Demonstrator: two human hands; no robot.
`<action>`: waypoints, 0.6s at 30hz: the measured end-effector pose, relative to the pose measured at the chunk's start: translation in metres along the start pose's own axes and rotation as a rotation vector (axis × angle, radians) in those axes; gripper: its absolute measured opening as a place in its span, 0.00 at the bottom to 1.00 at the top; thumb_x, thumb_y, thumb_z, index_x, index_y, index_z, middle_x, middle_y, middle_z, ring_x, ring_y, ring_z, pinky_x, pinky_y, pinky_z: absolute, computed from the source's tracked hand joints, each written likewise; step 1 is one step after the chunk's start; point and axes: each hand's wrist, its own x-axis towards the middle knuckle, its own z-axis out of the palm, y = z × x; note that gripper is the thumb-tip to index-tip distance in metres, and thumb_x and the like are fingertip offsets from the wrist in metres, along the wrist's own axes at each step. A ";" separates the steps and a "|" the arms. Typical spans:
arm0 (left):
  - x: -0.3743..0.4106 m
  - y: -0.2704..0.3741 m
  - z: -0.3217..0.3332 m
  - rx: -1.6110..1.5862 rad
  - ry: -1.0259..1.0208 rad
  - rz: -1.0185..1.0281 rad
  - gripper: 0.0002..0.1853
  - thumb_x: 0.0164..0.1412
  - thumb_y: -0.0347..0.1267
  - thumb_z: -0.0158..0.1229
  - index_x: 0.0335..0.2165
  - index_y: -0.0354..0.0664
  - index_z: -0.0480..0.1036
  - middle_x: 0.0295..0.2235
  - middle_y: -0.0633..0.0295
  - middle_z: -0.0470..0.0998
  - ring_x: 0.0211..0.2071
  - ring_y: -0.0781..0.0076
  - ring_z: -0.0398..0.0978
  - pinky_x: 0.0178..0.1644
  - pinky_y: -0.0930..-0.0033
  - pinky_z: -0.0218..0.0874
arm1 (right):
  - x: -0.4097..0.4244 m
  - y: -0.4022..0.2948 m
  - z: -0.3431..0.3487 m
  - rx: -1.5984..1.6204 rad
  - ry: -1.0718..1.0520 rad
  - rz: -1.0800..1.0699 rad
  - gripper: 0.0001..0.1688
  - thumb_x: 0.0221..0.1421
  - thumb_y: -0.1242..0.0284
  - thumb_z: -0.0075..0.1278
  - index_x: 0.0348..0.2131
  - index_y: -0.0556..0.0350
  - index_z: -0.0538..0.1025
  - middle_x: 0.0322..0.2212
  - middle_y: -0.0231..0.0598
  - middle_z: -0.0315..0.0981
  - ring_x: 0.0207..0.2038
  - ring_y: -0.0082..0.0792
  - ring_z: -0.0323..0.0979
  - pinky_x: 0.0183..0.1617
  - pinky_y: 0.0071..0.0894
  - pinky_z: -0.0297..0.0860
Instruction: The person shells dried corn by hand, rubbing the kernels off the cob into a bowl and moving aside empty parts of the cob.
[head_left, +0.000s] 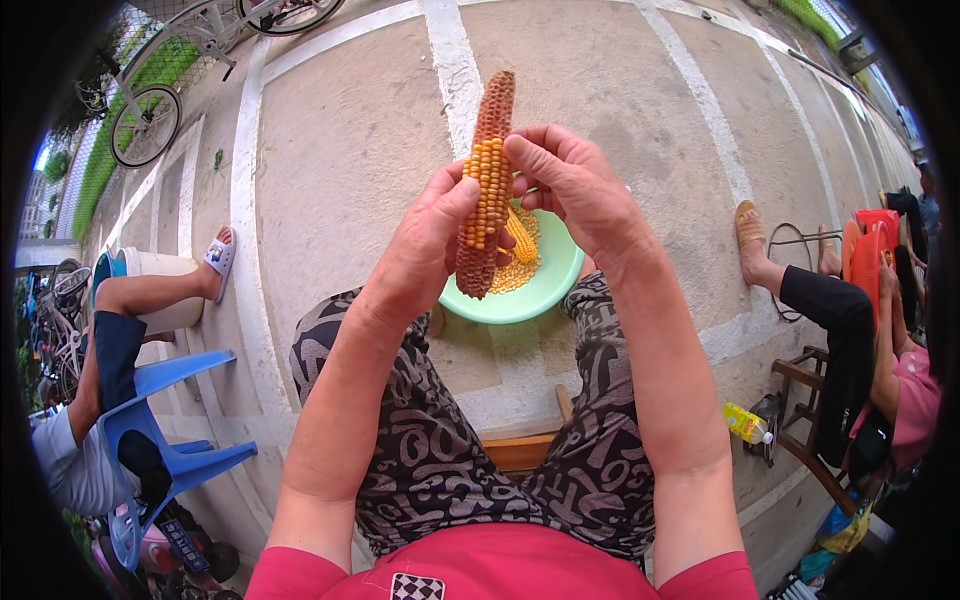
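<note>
A partly shelled corn cob (489, 180) stands nearly upright between my hands. Yellow kernels cover its middle, while both ends are bare and reddish brown. My left hand (431, 225) holds the lower half, thumb across the kernels and fingertips showing on the far side. With its thumb pressed to the upper right edge of the kernels, my right hand (574, 184) grips the cob from the side. Beneath them a light green plastic basin (561, 262) holds loose corn kernels (517, 279) and another ear of corn (522, 238), partly hidden by the cob and my hands.
To the left, a person sits on a blue plastic chair (150, 427) by a white bucket (169, 300). At right, another seated person holds an orange-red container (866, 262); a yellow-labelled bottle (745, 424) lies near a wooden stool (799, 405). A bicycle (146, 124) stands upper left.
</note>
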 end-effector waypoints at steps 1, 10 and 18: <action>-0.001 0.001 0.001 -0.040 0.005 -0.006 0.27 0.61 0.49 0.45 0.49 0.41 0.60 0.37 0.62 0.71 0.32 0.75 0.72 0.37 0.67 0.68 | 0.001 0.000 0.001 -0.001 -0.001 0.003 0.19 0.55 0.63 0.53 0.38 0.61 0.71 0.30 0.33 0.72 0.27 0.18 0.67 0.30 0.15 0.67; 0.003 -0.005 -0.004 -0.106 0.073 0.002 0.27 0.62 0.53 0.41 0.45 0.41 0.63 0.32 0.62 0.71 0.27 0.76 0.71 0.27 0.74 0.68 | -0.002 0.002 0.008 0.019 -0.055 0.023 0.19 0.54 0.64 0.53 0.38 0.63 0.71 0.31 0.34 0.72 0.29 0.20 0.69 0.32 0.17 0.68; 0.001 -0.008 -0.001 0.092 0.175 0.064 0.29 0.63 0.55 0.37 0.43 0.39 0.63 0.29 0.63 0.70 0.23 0.80 0.69 0.24 0.77 0.66 | 0.000 0.006 0.015 -0.191 -0.008 -0.002 0.23 0.53 0.59 0.55 0.38 0.60 0.71 0.28 0.29 0.71 0.26 0.14 0.67 0.30 0.13 0.66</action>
